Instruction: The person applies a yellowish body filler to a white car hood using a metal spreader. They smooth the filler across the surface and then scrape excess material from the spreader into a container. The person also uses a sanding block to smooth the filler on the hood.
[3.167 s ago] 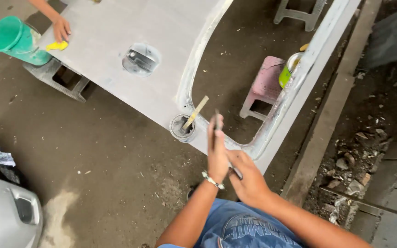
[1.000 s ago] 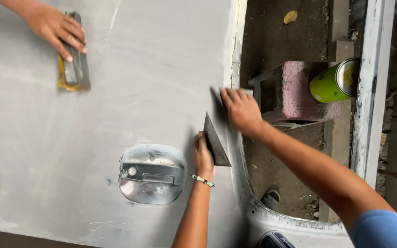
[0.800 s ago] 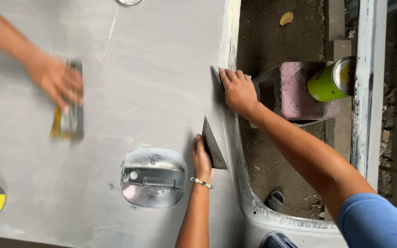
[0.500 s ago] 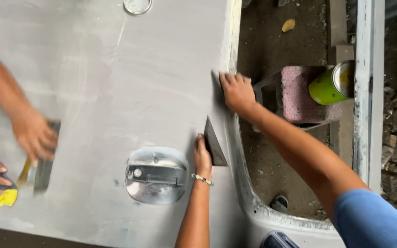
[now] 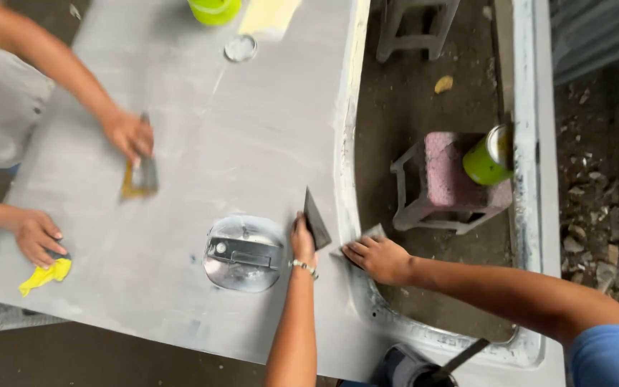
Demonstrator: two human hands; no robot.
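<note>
left hand point(image 5: 302, 240): just right of the recessed handle point(image 5: 243, 252), fingers closed round a dark putty blade point(image 5: 316, 219) held on edge above the grey panel point(image 5: 238, 136); same spot as in the earlier views, so this hand has not moved.
right hand point(image 5: 377, 258): further right of the recessed handle, at the panel's curved edge; fingers together and flat, pressing a small grey scraper point(image 5: 372, 232) down. A second ago it worked higher up the same edge, so it has slid down toward the rounded corner.
reading: my judgement is that the pass along the edge is nearing its lower end.
pink stool point(image 5: 444, 183): well right of the recessed handle, on the ground, a green can point(image 5: 487, 158) lying on it.
co-worker's lower hand point(image 5: 37, 236): far left of the recessed handle, beside a yellow rag point(image 5: 44, 275).
co-worker's upper hand point(image 5: 129, 135): up and left of the recessed handle, on a sanding block point(image 5: 140, 179); blurred, now higher than half a second ago.
green cup point(image 5: 214, 10): far side of the panel, beyond a round hole point(image 5: 240, 48).
</note>
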